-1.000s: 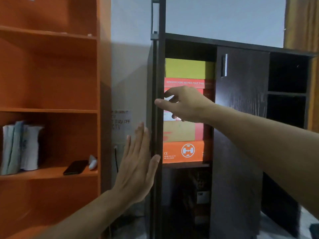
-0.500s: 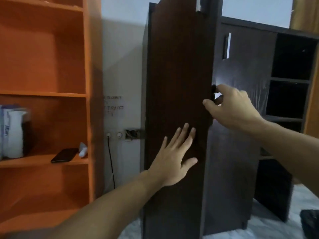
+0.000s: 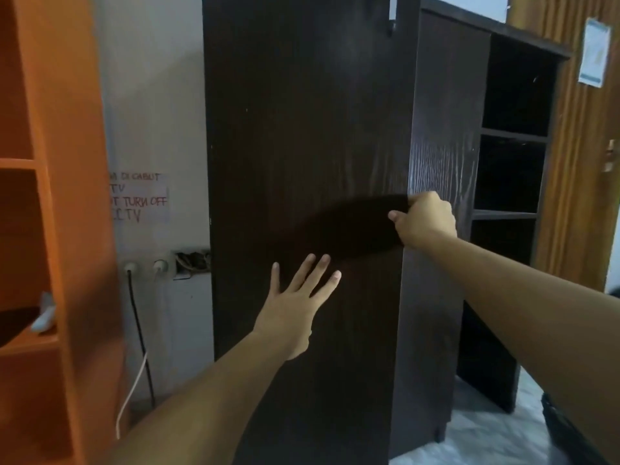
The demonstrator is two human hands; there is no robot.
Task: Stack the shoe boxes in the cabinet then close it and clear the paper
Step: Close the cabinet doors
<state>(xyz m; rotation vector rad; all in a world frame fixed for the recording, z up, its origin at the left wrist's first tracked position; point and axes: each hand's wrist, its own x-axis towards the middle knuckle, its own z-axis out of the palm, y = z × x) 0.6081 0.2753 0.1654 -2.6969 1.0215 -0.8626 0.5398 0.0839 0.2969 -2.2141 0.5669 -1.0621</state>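
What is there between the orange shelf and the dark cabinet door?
In the head view: white wall with a handwritten notice, sockets and hanging cables.

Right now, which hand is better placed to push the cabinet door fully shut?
Left. The left hand lies flat and open on the cabinet door, ready to press. The right hand is curled around the door's free edge and would be pinched.

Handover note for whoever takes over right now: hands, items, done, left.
Left hand: open, palm flat on the cabinet door.
Right hand: gripping the door's free edge.
Door looks nearly shut; whether it is fully seated cannot be told.
Shoe boxes: hidden behind the door, stacking cannot be confirmed.
Left: seat the door, then clear the paper, which is not in view.
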